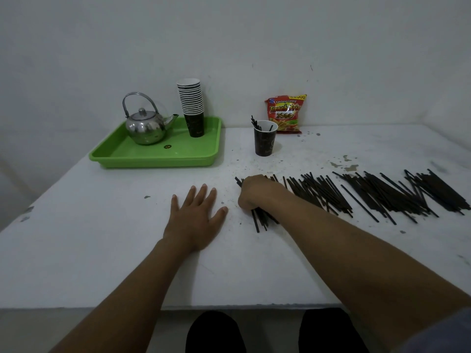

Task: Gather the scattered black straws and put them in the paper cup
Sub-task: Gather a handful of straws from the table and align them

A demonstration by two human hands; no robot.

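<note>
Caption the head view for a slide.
Right hand grips a bundle of black straws; left hand rests flat.

I see left hand (197, 215) flat on table (102, 250) | right hand (254, 192) closed around bundle of black straws (260, 220) | loose straws (382, 194) spread rightward | paper cup (265, 141) holding a few straws

Bare forearms, grey sleeve edge (438, 335), dark trousers (216, 332)

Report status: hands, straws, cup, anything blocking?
Right hand closed on a bunch of black plastic straws; left hand flat, empty. Most straws still scattered. Dark paper cup holds a few. Path clear.
</note>
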